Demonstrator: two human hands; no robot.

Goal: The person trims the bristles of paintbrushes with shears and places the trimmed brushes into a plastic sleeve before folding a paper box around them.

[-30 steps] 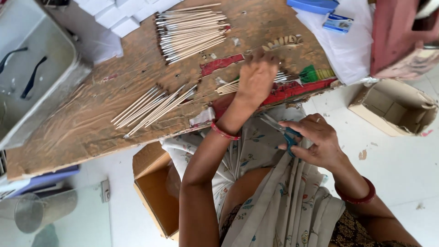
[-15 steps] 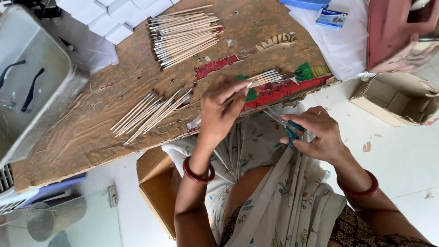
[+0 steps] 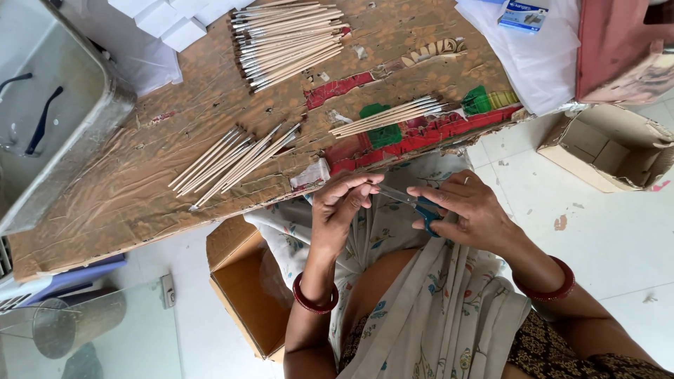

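Note:
My right hand (image 3: 472, 214) grips blue-handled scissors (image 3: 423, 208) over my lap, blades pointing left. My left hand (image 3: 344, 205) is pinched shut at the blade tips, apparently on a thin wooden stick that its fingers mostly hide. Both hands hover just in front of a worn brown board (image 3: 140, 203) with red and green patches. On the board lie three groups of thin sticks: a small bundle (image 3: 387, 116) nearest my hands, a loose spread (image 3: 232, 165) at the middle, and a large pile (image 3: 288, 36) at the far edge.
A metal tray (image 3: 70, 151) sits at the left beside the board, with white boxes (image 3: 168, 21) behind. An open cardboard box (image 3: 611, 147) stands on the white floor at the right, another (image 3: 246, 295) below my left arm. A white sheet (image 3: 540, 56) lies at top right.
My left hand reached to the small bundle on the board, lifted a stick, and drew back to the scissors. My right hand stayed over my lap with the scissors.

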